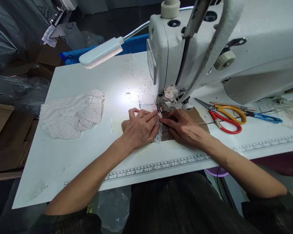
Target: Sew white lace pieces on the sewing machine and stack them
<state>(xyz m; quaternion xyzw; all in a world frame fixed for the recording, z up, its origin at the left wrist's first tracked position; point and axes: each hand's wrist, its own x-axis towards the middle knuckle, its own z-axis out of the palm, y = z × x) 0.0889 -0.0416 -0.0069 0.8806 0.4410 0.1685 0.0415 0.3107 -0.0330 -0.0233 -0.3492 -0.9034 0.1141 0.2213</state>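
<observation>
A narrow strip of white lace [158, 135] runs under the needle area of a white sewing machine [158, 61]. My left hand [143, 126] presses on the lace from the left, its fingers bent and close together with the thumb near the strip's edge. From the right, my right hand [184, 126] pinches the lace edge with its fingertips, the index finger reaching to the strip. Both hands are just in front of the presser foot [163, 107], which the fingers partly hide. More lace [140, 86] spreads behind the needle on the lit table.
A bunched pile of white lace [73, 113] lies on the left of the table [88, 156]. Red-and-yellow-handled scissors [226, 120] and a blue-handled tool [263, 117] lie on the right. A lamp [101, 52] hangs over the table. A printed ruler [153, 169] follows the front edge.
</observation>
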